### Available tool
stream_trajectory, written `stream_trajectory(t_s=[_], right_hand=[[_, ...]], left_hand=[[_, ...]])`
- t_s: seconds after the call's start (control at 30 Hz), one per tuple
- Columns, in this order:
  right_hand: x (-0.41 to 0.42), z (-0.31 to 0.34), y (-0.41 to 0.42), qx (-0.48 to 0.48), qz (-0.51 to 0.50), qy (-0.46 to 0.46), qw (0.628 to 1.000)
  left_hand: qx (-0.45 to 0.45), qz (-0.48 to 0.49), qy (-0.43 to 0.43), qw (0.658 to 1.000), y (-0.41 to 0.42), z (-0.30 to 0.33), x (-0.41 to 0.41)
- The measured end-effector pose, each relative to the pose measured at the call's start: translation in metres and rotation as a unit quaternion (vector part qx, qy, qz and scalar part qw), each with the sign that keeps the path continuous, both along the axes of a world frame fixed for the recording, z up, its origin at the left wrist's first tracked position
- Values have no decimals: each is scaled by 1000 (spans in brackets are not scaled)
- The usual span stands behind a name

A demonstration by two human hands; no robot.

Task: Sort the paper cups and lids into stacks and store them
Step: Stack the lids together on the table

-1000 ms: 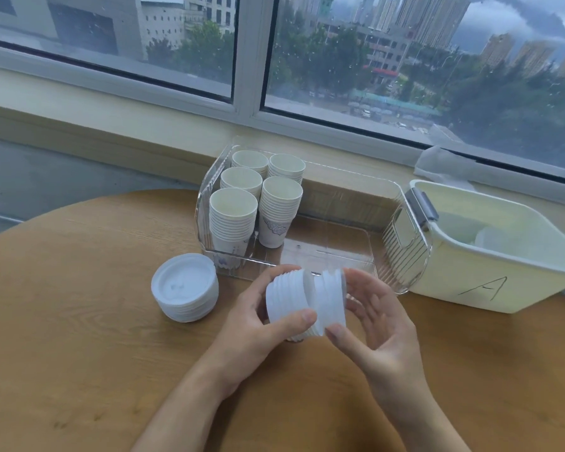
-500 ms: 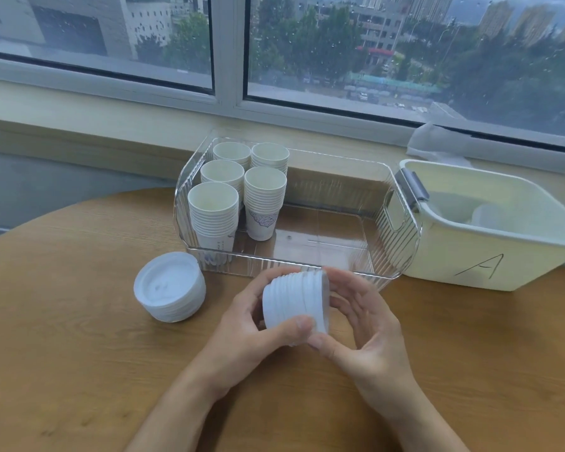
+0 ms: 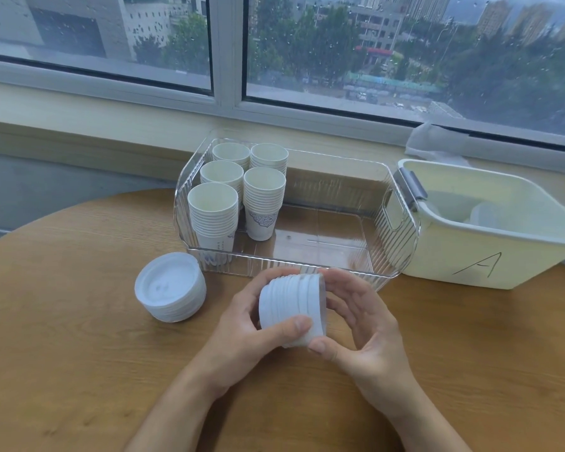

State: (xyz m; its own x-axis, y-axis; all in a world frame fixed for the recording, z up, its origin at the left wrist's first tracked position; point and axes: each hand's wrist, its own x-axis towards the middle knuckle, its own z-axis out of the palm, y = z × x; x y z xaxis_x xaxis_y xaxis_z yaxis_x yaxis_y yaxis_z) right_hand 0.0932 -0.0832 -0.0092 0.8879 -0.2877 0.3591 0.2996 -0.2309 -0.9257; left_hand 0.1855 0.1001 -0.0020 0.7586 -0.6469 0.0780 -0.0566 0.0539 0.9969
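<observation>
Both hands hold one sideways stack of white lids [image 3: 291, 309] just above the round wooden table [image 3: 62, 337]. My left hand [image 3: 242, 327] grips its left end, thumb across the front. My right hand [image 3: 366, 324] cups the right end with curled fingers. A second stack of white lids [image 3: 170, 287] lies flat on the table to the left. Several stacks of paper cups [image 3: 235, 194] stand in the left half of the clear plastic bin [image 3: 395, 223] beyond my hands.
A pale yellow tub [image 3: 470, 269] marked "A" stands to the right of the clear bin, with a few white lids inside. Behind runs a wooden sill and a rain-spotted window. A crumpled plastic bag [image 3: 434, 141] lies on the sill.
Two groups of lids, a gap between them a second ago, have been pushed together into one stack. The view has shifted slightly to the left.
</observation>
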Motion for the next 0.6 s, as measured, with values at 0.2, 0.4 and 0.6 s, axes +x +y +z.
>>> stream_trajectory(t_s=[0.2,0.4,0.6], right_hand=[[-2,-1,-1,-35,11,3,999],[-4,-1,-2,-120,0,17,993],[-4,-3,3,-163,1,18,986]], left_hand=[[15,-25,-23,999,2,-1,1],[42,-18,-50,998,0,-5,1],[53,0,-72,996,1,-10,0]])
